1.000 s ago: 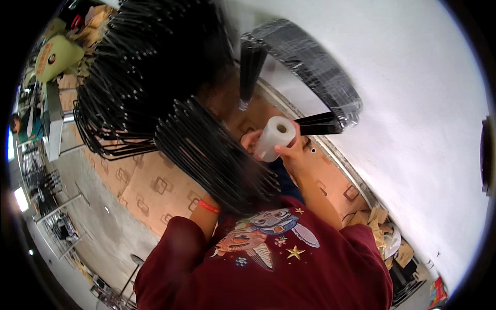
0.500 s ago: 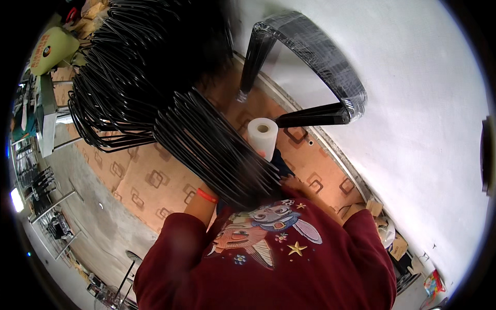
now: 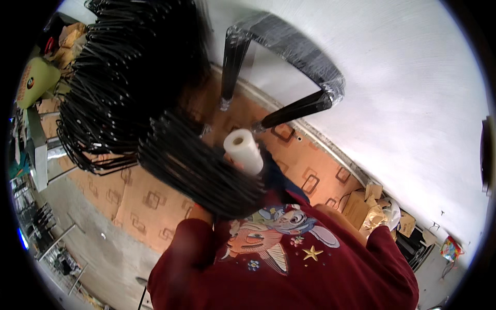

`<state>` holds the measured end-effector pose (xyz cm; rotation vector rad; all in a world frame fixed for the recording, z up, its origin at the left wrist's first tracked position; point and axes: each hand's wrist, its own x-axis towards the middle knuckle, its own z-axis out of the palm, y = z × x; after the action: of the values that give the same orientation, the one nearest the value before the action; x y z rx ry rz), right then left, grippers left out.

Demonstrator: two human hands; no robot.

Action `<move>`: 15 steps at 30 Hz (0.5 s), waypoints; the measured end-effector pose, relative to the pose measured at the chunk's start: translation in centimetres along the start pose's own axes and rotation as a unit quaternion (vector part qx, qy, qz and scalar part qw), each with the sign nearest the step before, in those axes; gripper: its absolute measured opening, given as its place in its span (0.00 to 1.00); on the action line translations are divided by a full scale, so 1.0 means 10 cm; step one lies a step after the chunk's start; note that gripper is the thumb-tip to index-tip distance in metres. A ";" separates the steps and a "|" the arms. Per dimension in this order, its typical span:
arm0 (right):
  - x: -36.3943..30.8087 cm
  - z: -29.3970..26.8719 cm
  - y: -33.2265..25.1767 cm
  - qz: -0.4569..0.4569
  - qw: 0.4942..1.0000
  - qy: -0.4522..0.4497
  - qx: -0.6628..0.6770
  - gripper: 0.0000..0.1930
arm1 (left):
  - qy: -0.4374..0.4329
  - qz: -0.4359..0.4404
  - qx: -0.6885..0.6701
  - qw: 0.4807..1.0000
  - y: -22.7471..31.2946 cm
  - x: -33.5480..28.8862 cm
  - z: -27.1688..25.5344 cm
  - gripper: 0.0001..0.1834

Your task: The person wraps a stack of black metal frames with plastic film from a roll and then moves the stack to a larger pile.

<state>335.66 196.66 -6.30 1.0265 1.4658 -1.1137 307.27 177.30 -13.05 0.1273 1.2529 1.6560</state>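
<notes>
A bundle of black bent rods (image 3: pixel 196 165) slants across my lap, blurred by motion. My left arm passes under it, and the fingertips of my left hand (image 3: pixel 234 162) show at the side of a white film roll (image 3: pixel 246 153). They appear closed on the roll, which is tilted, with its hollow core facing up. My right forearm comes in from the right and bends toward the lap; the right hand's fingers are hidden behind my maroon top and the bundle. A large pile of similar black bent rods (image 3: pixel 108 88) rises at the left, against the bundle's far end.
A U-shaped black frame (image 3: pixel 289 44) wrapped in clear film leans on the white wall (image 3: pixel 403 113). Patterned brown sheeting (image 3: pixel 137 199) covers the floor. Cardboard scraps (image 3: pixel 361 209) lie by the wall at right. Metal racks (image 3: pixel 62 243) and a green bag (image 3: pixel 39 82) are at left.
The whole view has shifted a little. The film roll has tipped and moved closer to the bundle. The right hand, partly visible before, is now hidden.
</notes>
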 end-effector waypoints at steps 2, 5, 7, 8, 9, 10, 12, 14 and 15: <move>-0.20 -0.04 -0.19 -0.027 0.998 -0.041 -0.038 0.19 | -0.017 -0.012 -0.003 1.000 -0.10 0.04 -0.02 0.29; -0.29 0.00 -0.30 -0.041 0.995 -0.078 -0.053 0.17 | -0.034 -0.026 -0.005 0.999 -0.11 0.11 -0.07 0.28; -0.34 -0.05 -0.31 -0.028 0.993 -0.109 -0.029 0.16 | -0.037 -0.017 -0.008 0.999 -0.02 0.24 -0.02 0.28; -0.24 0.05 -0.21 -0.028 0.990 -0.128 0.046 0.16 | -0.049 -0.017 0.015 0.999 0.04 0.32 -0.02 0.28; -0.19 0.12 -0.14 -0.016 0.979 -0.149 0.135 0.15 | -0.058 -0.013 0.026 0.998 0.12 0.39 -0.02 0.28; -0.14 0.19 -0.03 0.012 0.942 -0.172 0.287 0.15 | -0.070 -0.007 0.041 0.997 0.20 0.46 -0.02 0.27; -0.17 0.16 0.14 0.085 0.817 -0.130 0.555 0.14 | -0.089 0.004 0.064 0.994 0.40 0.50 -0.08 0.27; -0.51 -0.02 0.32 0.067 0.880 0.022 0.470 0.12 | -0.114 -0.002 0.083 0.990 0.55 0.54 -0.18 0.27; -0.76 -0.25 0.39 0.055 0.934 0.104 0.338 0.11 | -0.104 0.002 0.086 0.991 0.61 0.44 -0.26 0.26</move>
<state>340.04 199.49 0.93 1.7244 1.1708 -1.5071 299.71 179.19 -11.50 0.3993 1.2331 1.4949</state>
